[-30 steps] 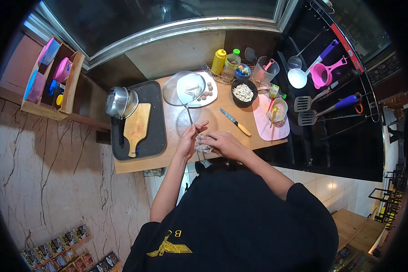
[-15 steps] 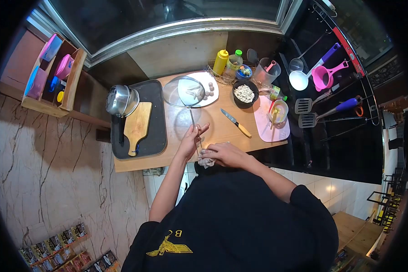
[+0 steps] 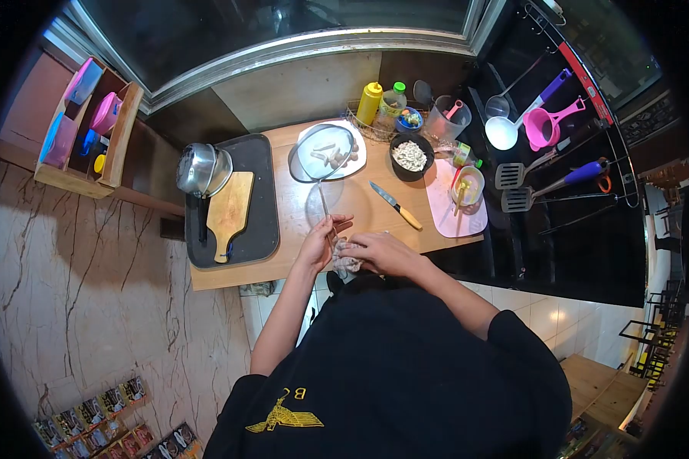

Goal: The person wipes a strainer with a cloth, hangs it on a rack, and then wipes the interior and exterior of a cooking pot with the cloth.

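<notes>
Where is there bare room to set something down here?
Bare table shows between the black tray and the left hand, and between the white plate and the knife. The tray's far right corner, beyond the wooden board, is free too. It's crowded at the table's far right, where the yellow bottle, black bowl and clear jug stand close.

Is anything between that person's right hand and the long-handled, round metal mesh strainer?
Yes, a crumpled, pale cloth in the right hand, apparently against or around the near end of the strainer's thin metal handle, which is hidden there. The left hand holds the handle farther up. Nothing else visible is in between.
</notes>
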